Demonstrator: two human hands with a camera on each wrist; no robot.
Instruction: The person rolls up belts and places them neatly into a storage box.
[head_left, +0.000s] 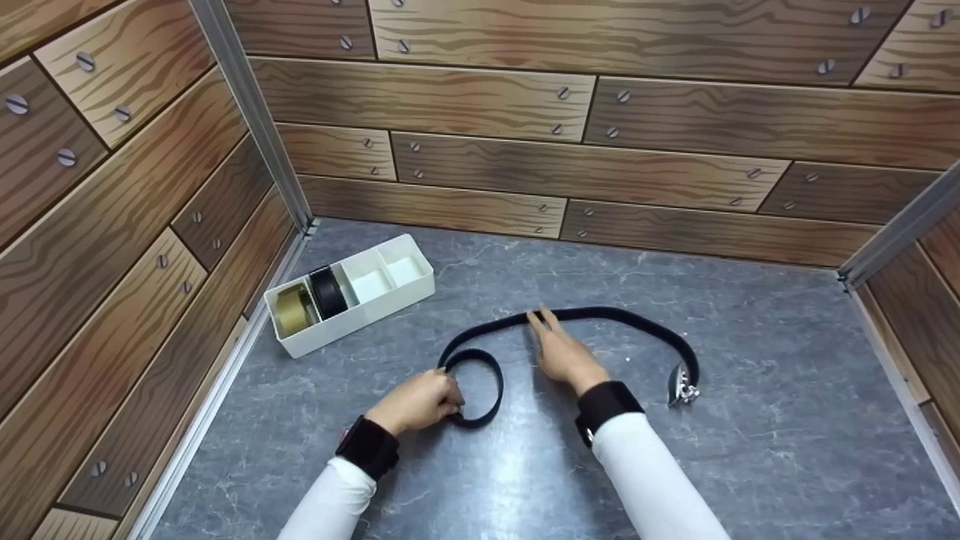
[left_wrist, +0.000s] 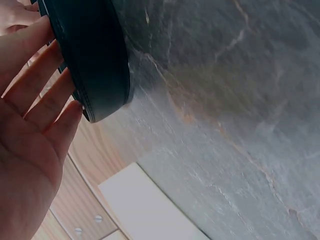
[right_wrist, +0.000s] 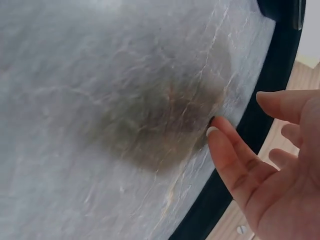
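A black belt point(head_left: 499, 390) stands on its edge on the grey marbled surface, its near end bent round into a loop. My left hand point(head_left: 420, 401) grips it at the left of that loop. In the left wrist view, the left fingertips point(left_wrist: 75, 107) lie against the belt's edge. My right hand point(head_left: 566, 356) touches the belt's long stretch with two extended fingers. Its thumb point(right_wrist: 280, 104) is held apart from those fingers in the right wrist view. The belt curves away to the right and ends in a silver buckle point(head_left: 682, 386).
A white divided box point(head_left: 360, 319) stands at the back left. One compartment holds a rolled olive-gold strap point(head_left: 292, 309), another a rolled black strap point(head_left: 328, 292). Wood-patterned walls point(head_left: 480, 157) with metal corner posts point(head_left: 259, 105) enclose the surface on the left, back and right.
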